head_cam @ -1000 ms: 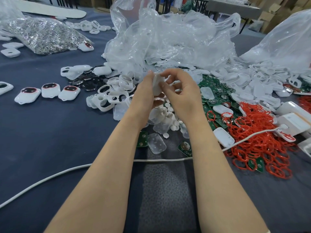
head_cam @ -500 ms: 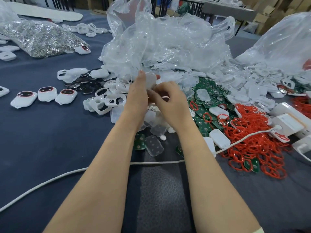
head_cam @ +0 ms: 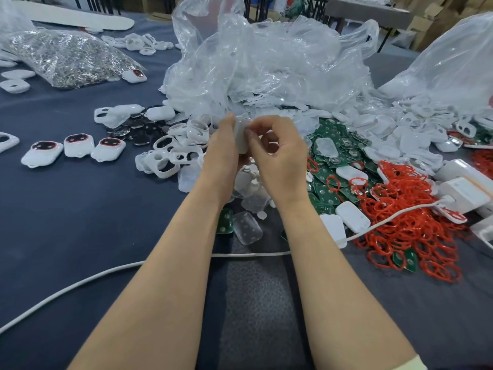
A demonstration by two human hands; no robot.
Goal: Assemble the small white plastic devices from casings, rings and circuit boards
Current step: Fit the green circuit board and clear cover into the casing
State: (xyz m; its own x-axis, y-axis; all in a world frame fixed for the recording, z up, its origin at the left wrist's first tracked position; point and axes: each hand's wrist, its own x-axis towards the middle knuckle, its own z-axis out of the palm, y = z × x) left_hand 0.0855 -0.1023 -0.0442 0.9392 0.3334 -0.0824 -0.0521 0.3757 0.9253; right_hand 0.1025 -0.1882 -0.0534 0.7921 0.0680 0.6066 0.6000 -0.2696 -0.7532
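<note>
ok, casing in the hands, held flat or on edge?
On edge: the white casing stands upright between the left hand and right hand, thin side toward the camera, both holding it.

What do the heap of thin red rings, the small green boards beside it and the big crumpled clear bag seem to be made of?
Thin red rings: probably rubber or silicone, matt; they lie limp and bent.
Small green boards: rigid circuit-board laminate, glossy coat, with silvery metal discs.
Big crumpled clear bag: thin plastic film, shiny; it creases and shows through.
</note>
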